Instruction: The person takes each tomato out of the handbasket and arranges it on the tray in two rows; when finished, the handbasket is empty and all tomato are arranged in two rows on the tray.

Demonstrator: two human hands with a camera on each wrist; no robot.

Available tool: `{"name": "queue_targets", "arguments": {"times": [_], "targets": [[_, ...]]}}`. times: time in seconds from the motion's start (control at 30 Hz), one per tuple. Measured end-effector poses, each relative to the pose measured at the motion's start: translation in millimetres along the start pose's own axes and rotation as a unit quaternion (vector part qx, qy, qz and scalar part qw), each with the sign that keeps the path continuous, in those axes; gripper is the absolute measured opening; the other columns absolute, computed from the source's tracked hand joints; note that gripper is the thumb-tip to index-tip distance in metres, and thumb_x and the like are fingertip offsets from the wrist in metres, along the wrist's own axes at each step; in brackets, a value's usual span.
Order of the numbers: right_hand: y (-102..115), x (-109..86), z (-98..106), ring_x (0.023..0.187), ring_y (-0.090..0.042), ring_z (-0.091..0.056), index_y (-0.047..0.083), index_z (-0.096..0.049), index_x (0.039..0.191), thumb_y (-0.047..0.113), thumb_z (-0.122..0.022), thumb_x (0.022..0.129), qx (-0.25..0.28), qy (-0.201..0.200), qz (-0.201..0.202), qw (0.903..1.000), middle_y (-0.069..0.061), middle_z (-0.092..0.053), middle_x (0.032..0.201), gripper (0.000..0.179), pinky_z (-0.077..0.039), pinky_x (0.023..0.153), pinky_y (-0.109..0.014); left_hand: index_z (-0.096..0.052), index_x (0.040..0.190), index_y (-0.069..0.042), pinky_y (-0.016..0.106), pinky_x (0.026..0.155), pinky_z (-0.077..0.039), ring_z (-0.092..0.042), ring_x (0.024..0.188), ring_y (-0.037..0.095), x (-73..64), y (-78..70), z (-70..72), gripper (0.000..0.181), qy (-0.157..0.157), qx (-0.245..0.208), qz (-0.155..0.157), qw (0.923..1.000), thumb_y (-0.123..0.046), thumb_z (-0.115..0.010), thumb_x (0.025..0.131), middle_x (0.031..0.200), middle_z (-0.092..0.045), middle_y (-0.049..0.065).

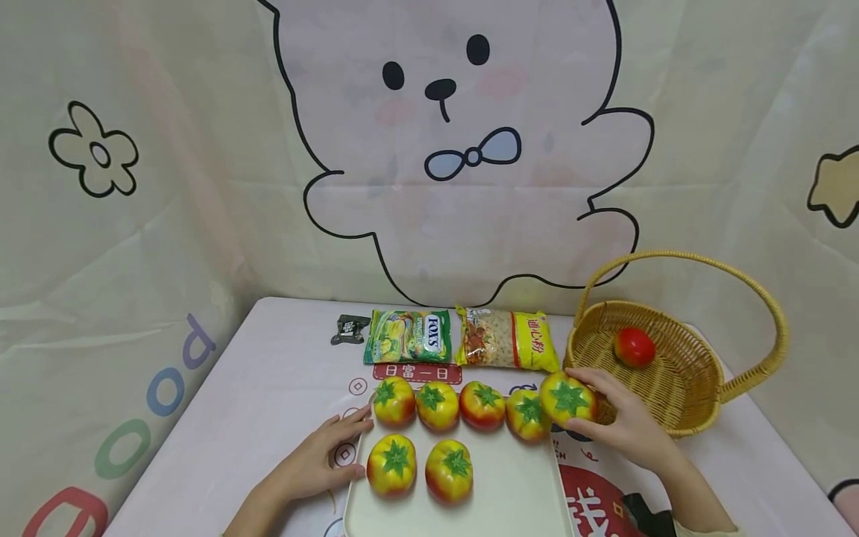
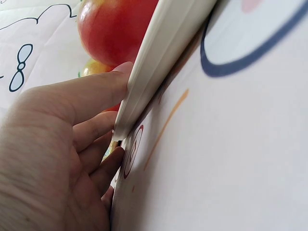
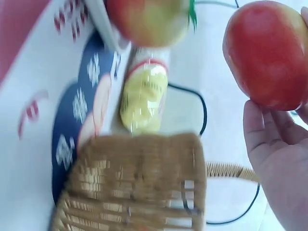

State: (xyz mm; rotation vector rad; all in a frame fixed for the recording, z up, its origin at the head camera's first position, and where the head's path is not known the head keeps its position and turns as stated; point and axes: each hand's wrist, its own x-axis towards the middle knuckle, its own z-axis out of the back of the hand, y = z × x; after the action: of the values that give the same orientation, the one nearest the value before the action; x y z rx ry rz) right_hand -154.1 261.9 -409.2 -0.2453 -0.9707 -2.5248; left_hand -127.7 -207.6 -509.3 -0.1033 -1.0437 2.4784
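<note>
My right hand (image 1: 631, 425) grips a yellow-and-red toy tomato (image 1: 568, 398) with a green star-shaped top, thumb on the near side and fingers on the far side. It is held over the tray's back right corner, beside the basket; the right wrist view shows the tomato's red underside (image 3: 267, 55). My left hand (image 1: 312, 459) touches the left rim of the white tray (image 1: 513, 485) with extended fingers and thumb. Along the tray's back edge, several like tomatoes (image 1: 438, 406) sit in a row. Two more (image 1: 392, 466) stand in front of them at the left.
A wicker basket (image 1: 713, 395) with a tall arched handle stands at the right, a red fruit (image 1: 634, 347) inside. Behind the tray lie a small dark packet (image 1: 350, 329), a green candy bag (image 1: 408, 337) and a yellow pasta bag (image 1: 508, 339). A printed cloth hangs behind the table.
</note>
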Motion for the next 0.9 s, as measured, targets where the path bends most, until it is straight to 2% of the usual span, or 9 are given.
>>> {"name": "queue_targets", "arguments": {"times": [0.2,0.33,0.47,0.6,0.7,0.9], "targets": [[9,-9.2,-17,0.111,0.007,-0.044,0.024,-0.052,0.133,0.024,-0.08,0.075,0.007,0.02,-0.003,0.9998,0.005,-0.051,0.129,0.064,-0.05,0.086,-0.019,-0.056,0.133,-0.025,0.046,0.115,-0.017,-0.034,0.14,0.021,-0.2,0.1,0.0,0.062,0.003,0.005,0.005,1.0,-0.047,-0.071,0.078,0.15,-0.038,-0.01],[18,-13.3,-26,0.109,0.006,-0.046,0.022,-0.053,0.132,0.026,-0.08,0.075,0.028,0.025,-0.014,0.9992,0.005,-0.052,0.129,0.063,-0.051,0.085,-0.019,-0.056,0.133,-0.024,0.05,0.114,-0.018,-0.035,0.14,0.021,-0.3,0.2,0.3,0.062,0.002,0.004,0.003,1.0,-0.047,-0.071,0.078,0.15,-0.038,-0.009],[28,-16.6,-33,0.111,0.009,-0.044,0.017,-0.054,0.131,0.027,-0.079,0.076,0.051,0.033,-0.015,0.9981,-0.002,-0.052,0.131,0.061,-0.051,0.085,-0.019,-0.055,0.133,-0.025,0.048,0.115,-0.018,-0.035,0.14,0.021,-0.4,0.8,0.0,0.062,0.001,0.007,0.001,1.0,-0.048,-0.07,0.078,0.15,-0.038,-0.009],[33,-18.7,-39,0.117,0.008,-0.042,0.016,-0.054,0.131,0.027,-0.079,0.076,0.059,0.043,0.003,0.9973,-0.01,-0.052,0.134,0.061,-0.052,0.087,-0.021,-0.055,0.133,-0.025,0.04,0.114,-0.015,-0.035,0.14,0.021,-0.6,1.4,-0.5,0.062,-0.002,0.007,-0.001,1.0,-0.048,-0.07,0.078,0.15,-0.038,-0.009],[34,-19.4,-44,0.117,0.003,-0.046,0.015,-0.054,0.131,0.029,-0.079,0.076,0.064,0.06,0.009,0.9961,-0.01,-0.053,0.133,0.062,-0.054,0.086,-0.025,-0.055,0.133,-0.024,0.038,0.113,-0.014,-0.035,0.139,0.021,-0.5,1.6,-0.7,0.062,-0.005,0.009,-0.005,0.9999,-0.047,-0.07,0.078,0.15,-0.039,-0.008],[36,-19.7,-56,0.116,-0.006,-0.051,0.018,-0.052,0.134,0.041,-0.074,0.078,0.078,0.134,-0.034,0.9873,-0.001,-0.053,0.134,0.064,-0.051,0.09,-0.027,-0.056,0.133,-0.023,0.036,0.113,-0.013,-0.035,0.139,0.022,0.0,1.6,-0.7,0.062,-0.005,0.005,-0.003,1.0,-0.047,-0.07,0.078,0.15,-0.039,-0.008]]}}
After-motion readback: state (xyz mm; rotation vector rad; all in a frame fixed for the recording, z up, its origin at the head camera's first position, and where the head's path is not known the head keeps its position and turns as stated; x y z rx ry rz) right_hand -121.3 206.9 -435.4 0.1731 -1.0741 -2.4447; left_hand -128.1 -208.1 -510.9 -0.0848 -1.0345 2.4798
